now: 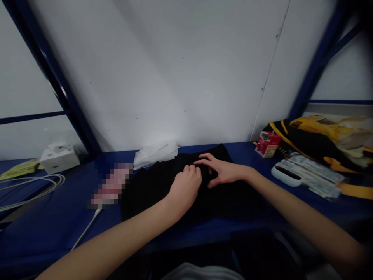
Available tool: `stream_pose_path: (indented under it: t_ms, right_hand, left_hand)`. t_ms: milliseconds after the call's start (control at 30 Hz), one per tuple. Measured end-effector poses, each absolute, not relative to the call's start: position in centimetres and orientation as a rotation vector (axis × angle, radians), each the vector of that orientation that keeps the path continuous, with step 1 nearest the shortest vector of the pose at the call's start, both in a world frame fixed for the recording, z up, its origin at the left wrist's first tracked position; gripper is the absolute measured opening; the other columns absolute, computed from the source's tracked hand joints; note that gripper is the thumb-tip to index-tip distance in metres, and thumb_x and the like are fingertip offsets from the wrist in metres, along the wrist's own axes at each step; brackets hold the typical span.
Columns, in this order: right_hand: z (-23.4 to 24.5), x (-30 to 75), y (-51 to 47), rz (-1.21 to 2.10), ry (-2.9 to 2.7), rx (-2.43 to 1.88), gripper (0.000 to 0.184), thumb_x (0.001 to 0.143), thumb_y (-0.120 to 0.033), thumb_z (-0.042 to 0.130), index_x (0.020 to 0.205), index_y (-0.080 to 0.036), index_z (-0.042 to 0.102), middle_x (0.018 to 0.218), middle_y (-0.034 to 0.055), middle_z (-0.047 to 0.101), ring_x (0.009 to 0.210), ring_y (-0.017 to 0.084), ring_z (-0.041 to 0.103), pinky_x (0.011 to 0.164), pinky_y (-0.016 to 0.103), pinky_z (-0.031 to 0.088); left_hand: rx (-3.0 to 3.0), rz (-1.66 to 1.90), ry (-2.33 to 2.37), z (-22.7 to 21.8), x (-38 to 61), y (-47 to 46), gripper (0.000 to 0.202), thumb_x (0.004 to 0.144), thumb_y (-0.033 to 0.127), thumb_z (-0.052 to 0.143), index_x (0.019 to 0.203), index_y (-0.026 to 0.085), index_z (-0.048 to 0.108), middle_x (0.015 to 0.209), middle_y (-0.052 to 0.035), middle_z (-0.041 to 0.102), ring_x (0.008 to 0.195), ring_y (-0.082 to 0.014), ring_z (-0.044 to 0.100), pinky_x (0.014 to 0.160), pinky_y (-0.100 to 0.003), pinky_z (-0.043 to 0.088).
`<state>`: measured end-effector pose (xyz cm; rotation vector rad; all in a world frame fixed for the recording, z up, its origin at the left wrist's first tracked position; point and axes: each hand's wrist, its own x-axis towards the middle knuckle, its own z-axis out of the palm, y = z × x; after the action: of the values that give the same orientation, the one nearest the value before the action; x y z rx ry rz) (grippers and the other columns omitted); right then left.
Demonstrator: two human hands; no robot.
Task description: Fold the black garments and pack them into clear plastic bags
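Note:
A piece of black cloth (148, 192) lies bunched and folded on the blue surface in front of me. On its middle rests my left hand (185, 188), with the fingers curled down and closed on the fabric. My right hand (223, 171) is just to the right of it, thumb and fingers apart, over the same cloth. Its fingertips are close to or touching the fabric; the dark folds hide which. The cloth is too dark to show what kind of garment or piece it is.
Left of the cloth lies a blurred-out pink item (112, 184) with a white cable (84, 233). White tissue (155, 154) sits behind. Further left stands a white box (60, 158). At right are a red box (267, 144), a white case (285, 174) and a black-yellow bag (317, 136).

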<state>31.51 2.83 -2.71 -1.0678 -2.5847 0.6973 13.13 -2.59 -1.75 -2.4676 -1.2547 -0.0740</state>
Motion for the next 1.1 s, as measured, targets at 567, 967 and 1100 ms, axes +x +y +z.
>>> stream_pose_path:
  t_ms: [567,967,1100]
  right_hand:
    - [-3.1,28.7,2.0,0.133,-2.641,-1.11,0.052,0.066,-0.018,0.058,0.116,-0.024,0.047,0.121,0.0048,0.047,0.094,0.02,0.055,0.076,0.03,0.042]
    - [-3.1,29.1,3.3,-0.055,-2.529,-1.075,0.053,0.061,-0.005,0.047,0.11,-0.025,0.051,0.111,0.0002,0.059,0.092,0.019,0.058,0.076,0.028,0.042]
    - [-2.7,30.2,3.8,-0.112,-2.341,-1.15,0.043,0.065,-0.011,0.049,0.106,-0.026,0.054,0.106,-0.0016,0.062,0.091,0.018,0.059,0.076,0.028,0.043]
  left_hand:
    - [-2.549,-0.05,-1.337,-1.4,13.0,-3.0,0.02,0.078,0.009,0.044,0.094,0.007,0.057,0.086,-0.0135,0.061,0.081,-0.0248,0.059,0.06,-0.032,0.048]
    - [-2.505,-0.085,-1.658,3.8,6.8,3.1,0.039,0.084,0.039,0.031,0.098,0.017,0.06,0.1,-0.0134,0.061,0.089,-0.0258,0.057,0.074,-0.038,0.045]
    - [-2.379,0.186,-1.852,1.8,3.0,7.3,0.038,0.082,0.03,0.035,0.11,0.017,0.057,0.112,-0.0163,0.056,0.1,-0.0271,0.053,0.081,-0.038,0.042]
